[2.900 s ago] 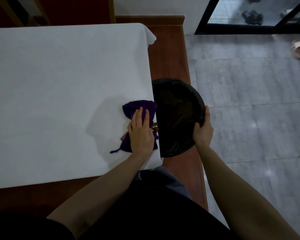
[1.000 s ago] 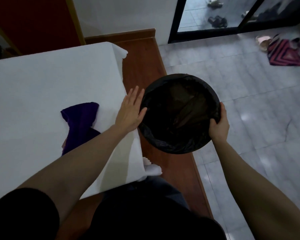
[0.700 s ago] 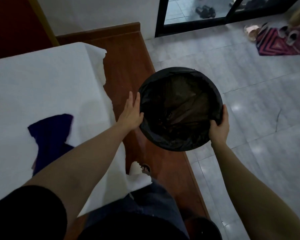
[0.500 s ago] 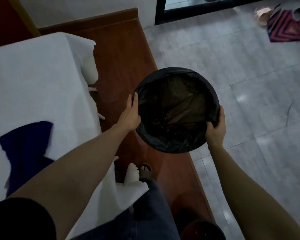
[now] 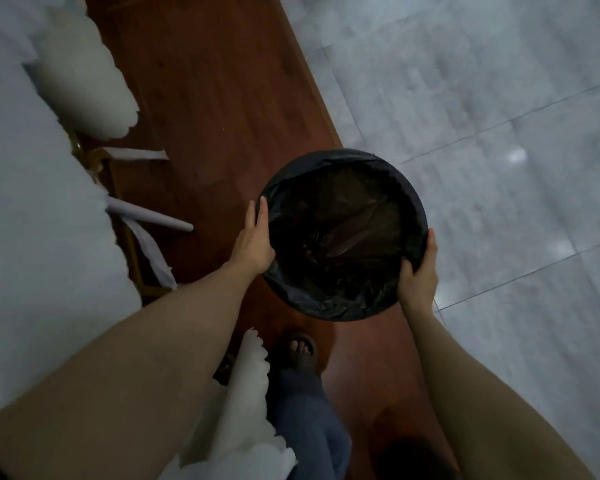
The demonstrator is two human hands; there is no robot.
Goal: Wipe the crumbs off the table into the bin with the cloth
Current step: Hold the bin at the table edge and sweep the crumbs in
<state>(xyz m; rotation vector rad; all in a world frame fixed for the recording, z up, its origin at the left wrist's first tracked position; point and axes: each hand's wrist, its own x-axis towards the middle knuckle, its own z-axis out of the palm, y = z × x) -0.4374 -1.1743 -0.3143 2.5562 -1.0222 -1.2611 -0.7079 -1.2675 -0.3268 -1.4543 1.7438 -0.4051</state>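
Bin (image 5: 343, 233), black-lined, held over the wooden floor beside the worktop (image 5: 32, 220): left hand (image 5: 253, 237) flat against its rim, right hand (image 5: 418, 271) gripping the opposite rim; judged sweeping done, next setting it down level.

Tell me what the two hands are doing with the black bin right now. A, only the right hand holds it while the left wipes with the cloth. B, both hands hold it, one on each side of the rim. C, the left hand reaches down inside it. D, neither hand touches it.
B: the left hand and the right hand sit on opposite sides of the bin rim.
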